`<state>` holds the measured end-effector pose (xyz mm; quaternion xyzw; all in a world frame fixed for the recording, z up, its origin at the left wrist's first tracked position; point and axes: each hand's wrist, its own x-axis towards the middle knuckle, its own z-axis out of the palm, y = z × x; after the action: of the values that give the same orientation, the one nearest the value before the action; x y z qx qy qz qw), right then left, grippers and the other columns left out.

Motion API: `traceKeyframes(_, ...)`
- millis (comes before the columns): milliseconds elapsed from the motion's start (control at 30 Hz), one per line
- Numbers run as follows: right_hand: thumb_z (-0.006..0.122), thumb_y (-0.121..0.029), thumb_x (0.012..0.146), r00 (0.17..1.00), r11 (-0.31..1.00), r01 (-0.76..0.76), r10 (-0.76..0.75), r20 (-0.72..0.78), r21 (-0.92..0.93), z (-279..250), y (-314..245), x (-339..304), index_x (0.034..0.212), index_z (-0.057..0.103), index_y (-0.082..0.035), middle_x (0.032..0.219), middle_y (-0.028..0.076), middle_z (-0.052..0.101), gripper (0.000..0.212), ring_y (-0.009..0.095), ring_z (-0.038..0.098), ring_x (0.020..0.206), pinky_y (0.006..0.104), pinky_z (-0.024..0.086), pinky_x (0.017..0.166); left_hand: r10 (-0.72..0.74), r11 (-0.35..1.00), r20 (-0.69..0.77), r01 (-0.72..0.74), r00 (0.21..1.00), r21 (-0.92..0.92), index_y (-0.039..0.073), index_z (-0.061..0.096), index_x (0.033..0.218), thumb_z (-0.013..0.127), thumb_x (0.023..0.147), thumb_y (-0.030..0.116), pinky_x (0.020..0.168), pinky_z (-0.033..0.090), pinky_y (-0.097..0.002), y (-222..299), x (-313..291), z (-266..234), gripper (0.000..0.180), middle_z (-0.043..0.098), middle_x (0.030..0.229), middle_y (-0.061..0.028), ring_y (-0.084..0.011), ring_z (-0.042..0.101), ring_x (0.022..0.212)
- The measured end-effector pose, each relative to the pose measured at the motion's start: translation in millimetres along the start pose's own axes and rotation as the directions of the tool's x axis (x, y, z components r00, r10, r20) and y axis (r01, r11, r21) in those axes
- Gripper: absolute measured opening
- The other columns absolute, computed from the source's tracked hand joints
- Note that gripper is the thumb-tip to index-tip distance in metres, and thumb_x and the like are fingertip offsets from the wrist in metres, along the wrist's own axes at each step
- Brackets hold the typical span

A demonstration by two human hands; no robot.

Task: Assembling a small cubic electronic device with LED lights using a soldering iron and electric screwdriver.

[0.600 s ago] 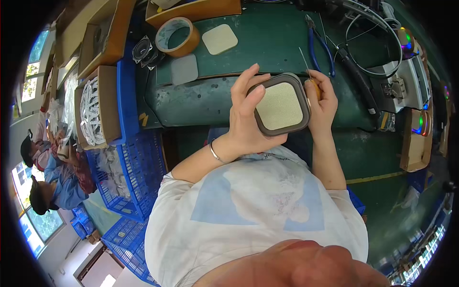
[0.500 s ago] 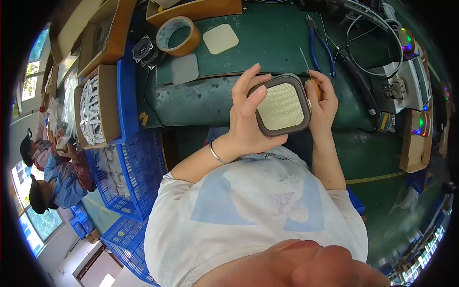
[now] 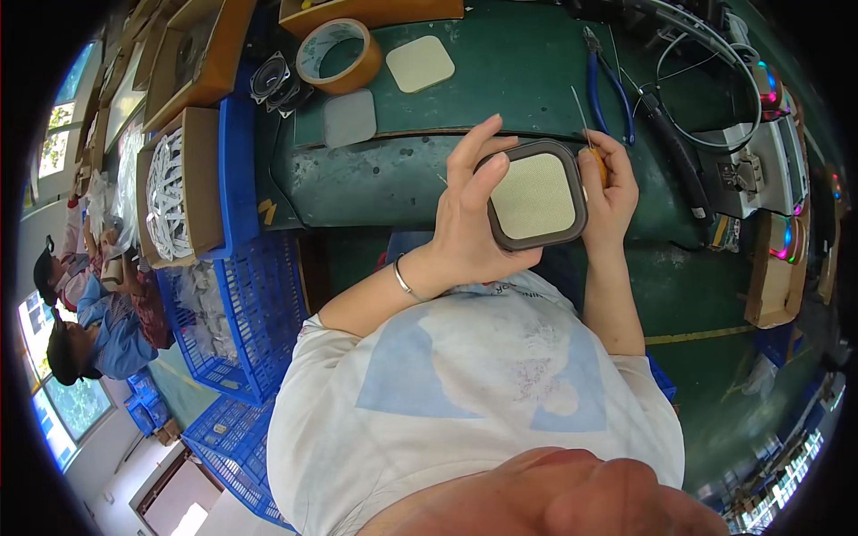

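A rounded square box with a dark rim and a cream mesh face (image 3: 534, 198), which looks like a small speaker, is held up in front of me. My left hand (image 3: 465, 210) grips it from the left, thumb and fingers at its rim. At its right edge my right hand (image 3: 611, 195) is closed on a thin pointed tool, like an awl or small screwdriver, with an orange handle (image 3: 599, 168). The metal shaft points away from me, beside the box's far right corner. Fingers hide part of the handle, and the box's underside is hidden.
Beyond my hands lie a cream square panel (image 3: 420, 64), a grey square panel (image 3: 350, 119), a tape roll (image 3: 368, 70) and a round speaker driver (image 3: 270, 79). Blue-handled pliers (image 3: 617, 107) and a black stick-shaped tool (image 3: 677, 159) are at right. Blue crates (image 3: 255, 313) stand left.
The whole view has shifted slightly. My grip on the box and on the orange-handled tool looks the same, and the box is turned only very little.
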<state>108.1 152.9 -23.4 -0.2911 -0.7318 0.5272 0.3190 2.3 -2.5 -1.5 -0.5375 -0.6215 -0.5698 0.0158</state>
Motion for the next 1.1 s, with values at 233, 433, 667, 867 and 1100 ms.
traceKeyframes(233, 0.057, -0.002, 0.095, 1.000, 1.000, 0.005, -0.005, -0.004, 0.023, -1, 1, 0, 0.117, 0.060, 0.003, 0.100, 0.004, 0.063, 0.023, 0.008, 0.057, 0.089, 0.0201, 0.044, 0.080, 0.072, 0.997, -0.053, -0.073, 0.996, -0.019, 0.018, 0.005, 0.152, 0.084, 0.058, 0.007, 0.093, 0.053, -0.0430, -7, -3, 4, 0.123, 0.018, 0.145, -0.0340, -0.0389, 0.056, 0.118)
traceKeyframes(433, 0.056, -0.002, 0.096, 1.000, 1.000, -0.003, 0.003, -0.006, 0.028, 0, 0, 1, 0.117, 0.060, 0.003, 0.100, 0.004, 0.063, 0.023, 0.008, 0.057, 0.088, 0.0202, 0.044, 0.080, -0.020, 1.000, 0.020, 0.020, 1.000, -0.019, 0.011, 0.006, 0.152, 0.085, 0.059, 0.010, 0.100, 0.047, -0.0415, -4, 0, -2, 0.122, 0.026, 0.144, -0.0292, -0.0347, 0.052, 0.122)
traceKeyframes(667, 0.057, -0.003, 0.096, 1.000, 1.000, -0.011, 0.010, 0.012, 0.003, 1, -6, 0, 0.117, 0.061, 0.003, 0.098, 0.003, 0.063, 0.023, 0.007, 0.057, 0.088, 0.0202, 0.044, 0.081, -0.547, 0.636, 0.155, 0.529, 0.823, -0.562, 0.006, 0.028, 0.147, 0.079, 0.070, 0.009, 0.104, 0.041, -0.0365, 6, 3, -13, 0.093, 0.044, 0.137, -0.0165, -0.0270, 0.050, 0.123)
traceKeyframes(867, 0.056, -0.002, 0.095, 1.000, 0.999, -0.022, 0.022, 0.001, 0.023, 0, -6, -1, 0.119, 0.060, 0.002, 0.098, 0.003, 0.063, 0.024, 0.008, 0.057, 0.091, 0.0201, 0.044, 0.083, -0.742, -0.154, 0.515, 0.638, 0.430, -0.755, 0.011, 0.044, 0.141, 0.052, 0.096, 0.047, 0.100, 0.047, -0.0359, 12, 7, -23, 0.058, 0.055, 0.136, -0.0076, -0.0222, 0.055, 0.123)
traceKeyframes(1100, 0.056, -0.001, 0.095, 1.000, 0.998, -0.022, 0.022, -0.007, 0.067, 1, -10, -2, 0.121, 0.059, 0.001, 0.094, 0.002, 0.061, 0.027, 0.006, 0.055, 0.086, 0.0187, 0.043, 0.078, -0.685, -0.342, 0.569, 0.489, 0.455, -0.803, 0.009, 0.047, 0.139, 0.057, 0.091, 0.047, 0.097, 0.049, -0.0394, 18, 8, -23, 0.061, 0.055, 0.134, -0.0102, -0.0247, 0.058, 0.119)
